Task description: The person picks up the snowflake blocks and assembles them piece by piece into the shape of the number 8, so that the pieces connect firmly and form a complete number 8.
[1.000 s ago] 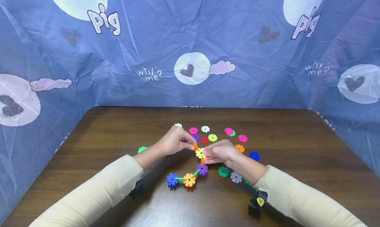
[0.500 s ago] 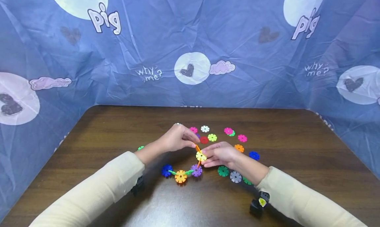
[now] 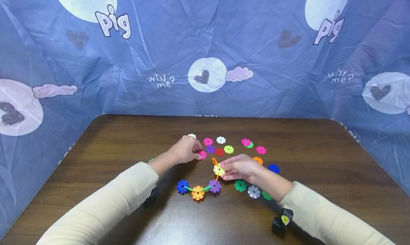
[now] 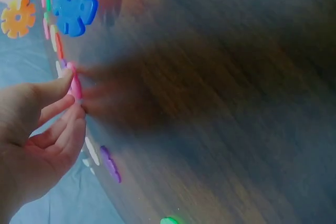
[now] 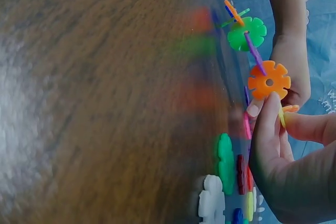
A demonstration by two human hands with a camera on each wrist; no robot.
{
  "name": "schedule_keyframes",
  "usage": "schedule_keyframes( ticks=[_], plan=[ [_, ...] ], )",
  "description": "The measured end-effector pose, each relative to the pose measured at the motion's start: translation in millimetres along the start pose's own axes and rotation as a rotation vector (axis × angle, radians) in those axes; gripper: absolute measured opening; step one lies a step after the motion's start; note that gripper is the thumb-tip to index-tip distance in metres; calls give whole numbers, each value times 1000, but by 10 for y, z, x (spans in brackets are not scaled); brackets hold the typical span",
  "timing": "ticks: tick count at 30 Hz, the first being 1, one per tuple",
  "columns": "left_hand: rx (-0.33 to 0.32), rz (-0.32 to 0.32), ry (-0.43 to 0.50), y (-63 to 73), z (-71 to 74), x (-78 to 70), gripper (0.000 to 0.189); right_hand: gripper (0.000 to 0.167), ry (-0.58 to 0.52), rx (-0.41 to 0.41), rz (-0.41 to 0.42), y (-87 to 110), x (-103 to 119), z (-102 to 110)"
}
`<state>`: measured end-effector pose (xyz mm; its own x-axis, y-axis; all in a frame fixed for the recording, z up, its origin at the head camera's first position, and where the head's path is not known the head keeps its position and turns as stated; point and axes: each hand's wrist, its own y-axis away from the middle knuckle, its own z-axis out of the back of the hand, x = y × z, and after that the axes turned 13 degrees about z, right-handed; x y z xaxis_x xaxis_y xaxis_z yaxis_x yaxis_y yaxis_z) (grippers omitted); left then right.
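Observation:
My right hand [image 3: 240, 167] pinches a yellow interlocking disc [image 3: 219, 169] between thumb and fingers. This disc belongs to a curved chain of notched plastic discs. One orange disc [image 3: 214, 161] sticks up at its far end. Below hang a purple disc [image 3: 214, 186], an orange disc [image 3: 198, 193] and a blue disc [image 3: 182, 186], joined by green discs seen edge-on. To the left, my left hand [image 3: 187, 149] is down at the tabletop, thumb and fingertips on a loose pink disc [image 3: 201, 154]. The left wrist view shows this pink disc [image 4: 76, 82] on edge between them.
Loose discs lie beyond the hands, among them a purple one [image 3: 210, 149], a red one [image 3: 219, 152] and a white one [image 3: 221, 140]. By the right forearm are a green disc [image 3: 240, 185], a grey disc [image 3: 254, 192] and a blue disc [image 3: 273, 168].
My left hand has let go of the chain's upper orange disc and moved left to the pink disc. My right hand still holds the yellow disc; the chain's lower part has swung a little.

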<state>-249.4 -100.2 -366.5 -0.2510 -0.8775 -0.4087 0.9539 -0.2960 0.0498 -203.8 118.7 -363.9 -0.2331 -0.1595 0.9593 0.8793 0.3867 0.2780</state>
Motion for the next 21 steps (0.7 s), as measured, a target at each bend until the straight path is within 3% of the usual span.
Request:
schedule_keyframes(
  ticks=[6, 11, 14, 17, 21],
  plan=[
    [-1, 24, -7, 15, -31, -37, 17, 33, 4, -5, -22, -17, 8, -23],
    [-19, 47, 79, 46, -9, -39, 19, 34, -15, 0, -5, -41, -2, -37],
    [-22, 60, 175, 61, 9, -29, 16, 34, -28, -6, 9, -59, -6, -39],
    [21, 106, 311, 63, -1, -5, 10, 34, -33, -18, 7, -76, -5, -41],
    [115, 245, 561, 68, -14, 5, 5, 32, -22, -28, -3, -80, 4, -45]
  ],
)
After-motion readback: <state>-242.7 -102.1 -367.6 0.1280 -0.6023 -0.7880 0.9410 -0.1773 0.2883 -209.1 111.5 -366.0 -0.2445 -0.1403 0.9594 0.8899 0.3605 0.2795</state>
